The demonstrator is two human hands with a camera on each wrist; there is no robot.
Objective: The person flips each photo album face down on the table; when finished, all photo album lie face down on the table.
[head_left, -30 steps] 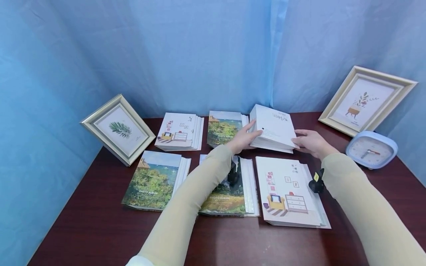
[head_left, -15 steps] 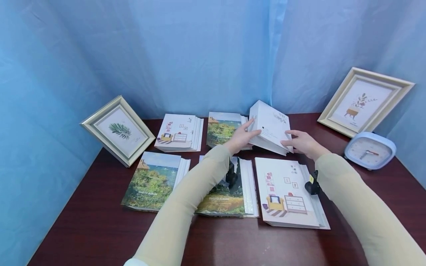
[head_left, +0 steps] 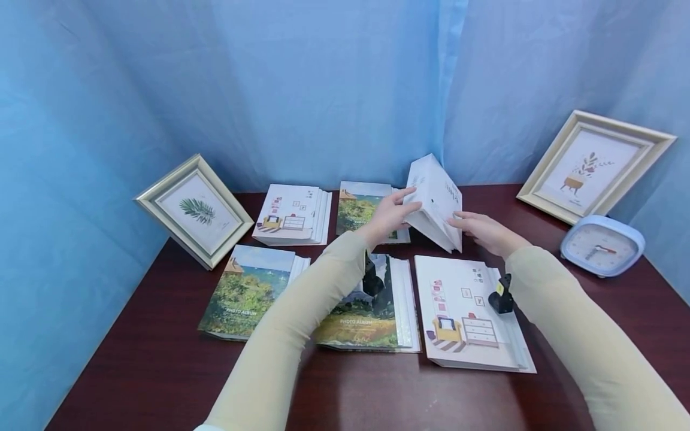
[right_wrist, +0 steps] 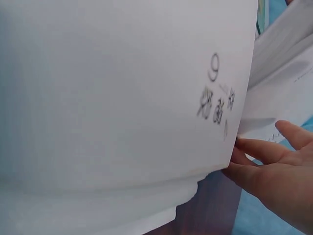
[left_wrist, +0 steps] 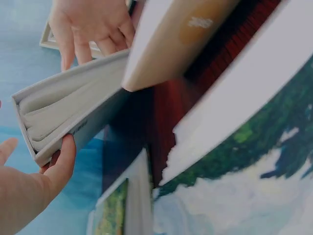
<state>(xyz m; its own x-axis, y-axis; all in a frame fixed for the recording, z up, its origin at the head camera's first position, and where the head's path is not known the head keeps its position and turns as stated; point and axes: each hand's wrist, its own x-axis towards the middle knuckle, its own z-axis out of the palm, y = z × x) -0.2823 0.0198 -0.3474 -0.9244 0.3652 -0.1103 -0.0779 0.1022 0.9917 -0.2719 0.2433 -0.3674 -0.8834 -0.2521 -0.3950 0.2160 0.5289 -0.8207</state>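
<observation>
A thick white album at the back of the table is tilted up, its page edges facing down toward the front. My left hand grips it by its left side, thumb and fingers about the lower corner. At its right edge, my right hand holds the cover between thumb and fingers. Seen in the left wrist view, the album's pages fan slightly between the covers. The right wrist view has a nearer white album cover filling much of it, with my right hand beside the held album.
Landscape photo albums and white furniture-print albums lie in two rows on the dark red table. Picture frames lean at both sides. A blue clock stands at right, and a blue curtain hangs behind.
The white album has turned from lying nearly flat to a steep tilt, its right edge swinging left. My right hand has moved left with it; my left hand has stayed nearly in place.
</observation>
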